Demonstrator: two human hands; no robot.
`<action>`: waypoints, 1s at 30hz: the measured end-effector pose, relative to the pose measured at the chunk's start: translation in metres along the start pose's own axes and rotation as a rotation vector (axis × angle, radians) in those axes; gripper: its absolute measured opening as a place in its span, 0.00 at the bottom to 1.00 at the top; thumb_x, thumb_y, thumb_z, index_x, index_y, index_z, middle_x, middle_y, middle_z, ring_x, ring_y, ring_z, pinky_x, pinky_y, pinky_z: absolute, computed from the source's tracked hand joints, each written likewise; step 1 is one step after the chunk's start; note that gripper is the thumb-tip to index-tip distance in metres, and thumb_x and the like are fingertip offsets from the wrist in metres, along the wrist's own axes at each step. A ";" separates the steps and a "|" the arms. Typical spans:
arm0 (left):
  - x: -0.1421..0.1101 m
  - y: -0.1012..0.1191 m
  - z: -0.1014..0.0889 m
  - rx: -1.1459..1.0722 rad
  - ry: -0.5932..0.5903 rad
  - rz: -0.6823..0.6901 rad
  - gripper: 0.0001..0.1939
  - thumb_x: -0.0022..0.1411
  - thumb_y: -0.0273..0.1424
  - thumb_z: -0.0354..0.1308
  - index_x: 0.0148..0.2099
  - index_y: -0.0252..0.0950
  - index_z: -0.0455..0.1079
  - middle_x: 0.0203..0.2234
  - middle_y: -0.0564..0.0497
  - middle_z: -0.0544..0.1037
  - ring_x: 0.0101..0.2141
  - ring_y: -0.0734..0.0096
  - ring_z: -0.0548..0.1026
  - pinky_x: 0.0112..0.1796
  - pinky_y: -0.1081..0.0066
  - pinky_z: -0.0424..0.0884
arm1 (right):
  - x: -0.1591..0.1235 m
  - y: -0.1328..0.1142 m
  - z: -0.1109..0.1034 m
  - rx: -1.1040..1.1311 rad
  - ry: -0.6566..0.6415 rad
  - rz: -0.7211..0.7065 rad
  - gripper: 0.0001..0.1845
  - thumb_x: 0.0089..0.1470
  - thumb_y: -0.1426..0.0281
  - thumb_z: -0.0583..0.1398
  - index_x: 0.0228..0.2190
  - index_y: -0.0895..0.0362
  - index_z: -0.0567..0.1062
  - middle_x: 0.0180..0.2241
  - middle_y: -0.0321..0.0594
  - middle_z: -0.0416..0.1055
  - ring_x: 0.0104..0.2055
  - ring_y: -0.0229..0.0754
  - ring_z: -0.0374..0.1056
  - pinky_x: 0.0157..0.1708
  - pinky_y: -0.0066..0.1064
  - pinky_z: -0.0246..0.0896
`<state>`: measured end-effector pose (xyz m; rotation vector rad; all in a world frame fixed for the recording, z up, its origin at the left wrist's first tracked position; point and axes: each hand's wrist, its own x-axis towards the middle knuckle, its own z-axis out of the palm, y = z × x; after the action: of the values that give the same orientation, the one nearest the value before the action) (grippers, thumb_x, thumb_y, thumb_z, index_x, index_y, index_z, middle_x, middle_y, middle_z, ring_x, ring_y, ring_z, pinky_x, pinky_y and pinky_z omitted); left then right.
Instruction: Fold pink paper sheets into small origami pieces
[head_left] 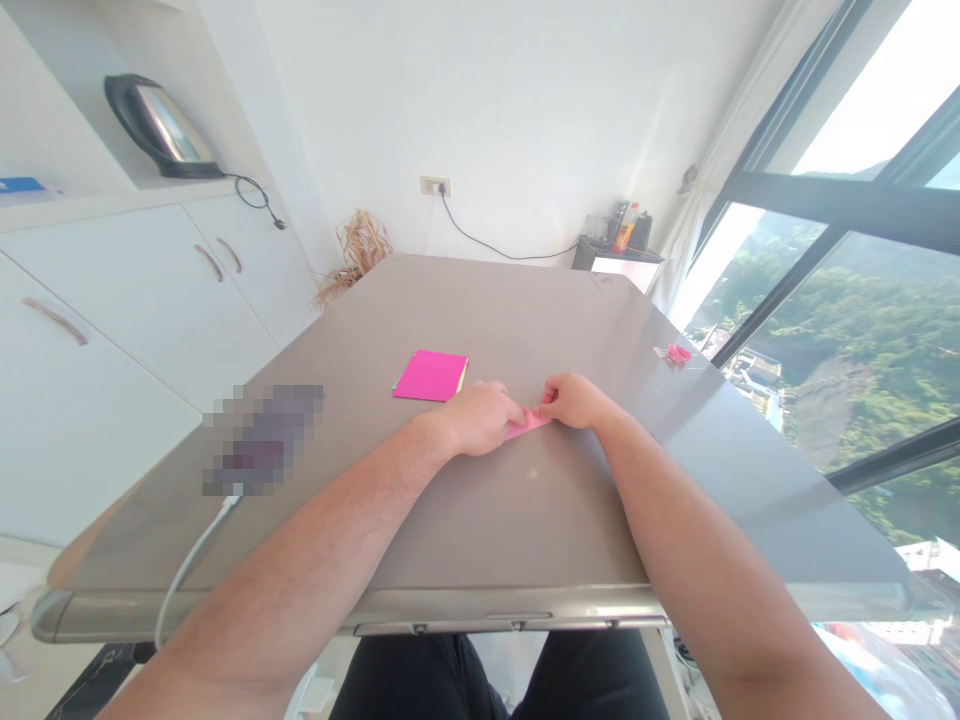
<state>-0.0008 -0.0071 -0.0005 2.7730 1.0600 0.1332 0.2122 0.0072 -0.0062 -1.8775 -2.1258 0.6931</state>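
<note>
A narrow strip of folded pink paper lies on the grey table between my hands. My left hand rests on its left part, fingers bent together and pressing it down. At the strip's right end, my right hand pinches the paper between thumb and curled fingers. Parts of the strip are hidden under the fingers. Just behind my left hand sits a stack of square coloured paper, bright pink on top, with green and yellow edges showing.
A blurred-out flat device with a white cable lies at the table's left. Small pink pieces sit near the right edge, by the window. Bottles stand on a small cabinet behind the table. White cupboards line the left.
</note>
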 end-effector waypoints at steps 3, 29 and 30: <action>-0.002 0.004 -0.006 -0.023 -0.031 -0.059 0.13 0.65 0.35 0.54 0.45 0.53 0.79 0.36 0.50 0.76 0.38 0.65 0.73 0.40 0.68 0.64 | 0.002 0.000 -0.002 0.012 -0.032 0.000 0.08 0.41 0.67 0.66 0.25 0.54 0.73 0.25 0.34 0.72 0.27 0.38 0.65 0.24 0.28 0.55; 0.011 -0.011 0.013 0.087 0.035 -0.187 0.24 0.68 0.33 0.44 0.60 0.61 0.68 0.62 0.65 0.70 0.53 0.52 0.65 0.55 0.46 0.55 | 0.001 0.013 0.007 -0.169 0.287 -0.059 0.20 0.52 0.77 0.57 0.41 0.50 0.83 0.48 0.40 0.76 0.47 0.48 0.71 0.45 0.36 0.66; 0.011 -0.011 0.014 0.085 0.040 -0.184 0.24 0.69 0.33 0.44 0.61 0.62 0.67 0.62 0.65 0.70 0.53 0.52 0.64 0.56 0.45 0.55 | 0.001 0.012 0.009 -0.152 0.332 -0.107 0.21 0.53 0.77 0.55 0.43 0.51 0.82 0.49 0.40 0.76 0.48 0.48 0.71 0.46 0.36 0.65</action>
<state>0.0024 0.0064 -0.0155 2.7385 1.3548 0.1234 0.2185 0.0069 -0.0203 -1.7855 -2.0888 0.1847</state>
